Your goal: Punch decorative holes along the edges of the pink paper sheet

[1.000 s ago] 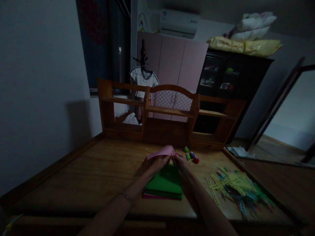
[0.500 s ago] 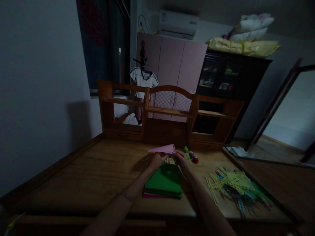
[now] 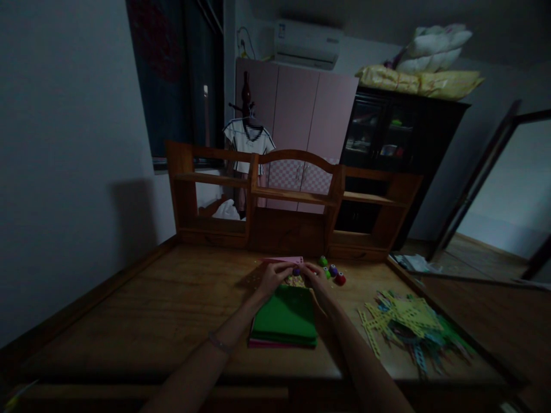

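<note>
Left hand (image 3: 272,276) and right hand (image 3: 317,277) pinch the pink sheet (image 3: 279,260), probably light and floppy, by the edge nearest the fingertips.

A wooden table (image 3: 172,310) carries a stack of green sheets (image 3: 284,318) at its near middle, three small punches (image 3: 340,279) in green, purple and red just beyond it to the right, and a loose pile of punched paper strips (image 3: 407,321) on the right side. Along the far edge stands an open wooden shelf unit (image 3: 293,198). Behind it are a pink wardrobe (image 3: 297,109) with a white shirt (image 3: 249,140) hanging at its left, an air conditioner (image 3: 306,43) above, and a dark cabinet (image 3: 400,132) topped with folded bedding (image 3: 422,80).
</note>
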